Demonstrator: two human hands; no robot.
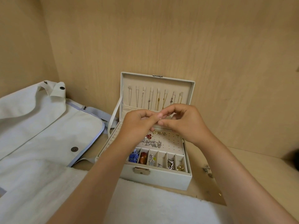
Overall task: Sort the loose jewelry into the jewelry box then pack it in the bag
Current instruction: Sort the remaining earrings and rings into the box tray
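Hands (139, 125) (186, 125) pinch, perhaps, an earring (160, 118) above jewelry box (155, 178).

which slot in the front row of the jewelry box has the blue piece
The leftmost slot holds the blue piece; its neighbour holds an amber-red one, the others silver or gold bits.
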